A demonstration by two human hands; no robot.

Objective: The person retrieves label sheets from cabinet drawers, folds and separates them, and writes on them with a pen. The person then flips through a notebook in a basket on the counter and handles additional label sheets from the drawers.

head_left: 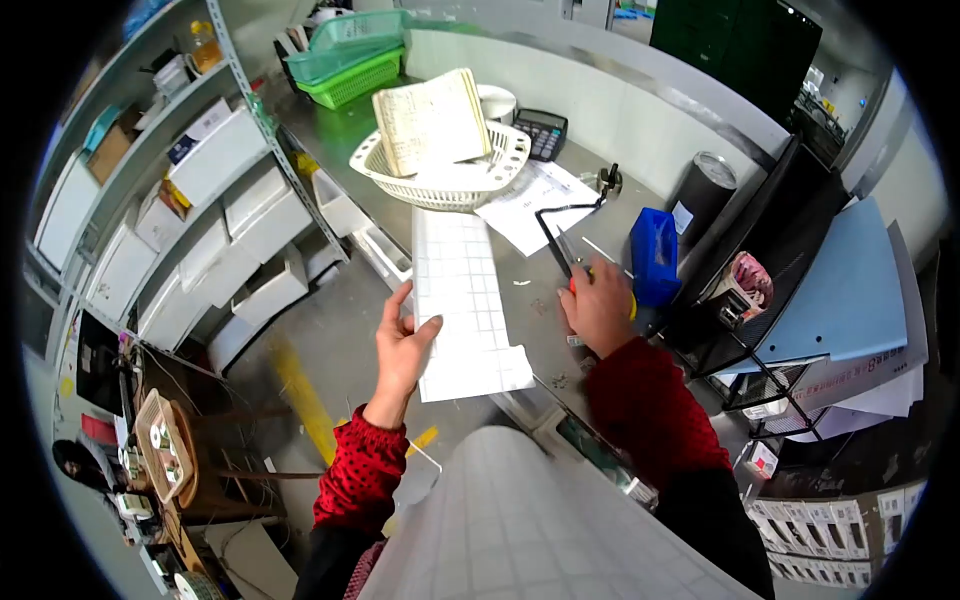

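My left hand (403,348) grips the left edge of a white sheet with a grid pattern (460,290), thumb on top and fingers curled behind. The sheet lies partly on the grey desk, and a small flap sticks out at its lower right corner. My right hand (600,308) is closed over scissors (574,282) with red and yellow on the handle; the blades point away from me and are partly hidden. A blue tape dispenser-like holder (654,256) stands just right of that hand. A larger white gridded sheet (500,510) bulges up in front of my body.
A cream basket (440,188) holds an open notebook (430,122). Papers (535,205), a calculator (541,133) and a dark cylinder (705,190) are on the desk. A black mesh rack (765,350) borders the right side; shelves with white bins (215,150) stand left.
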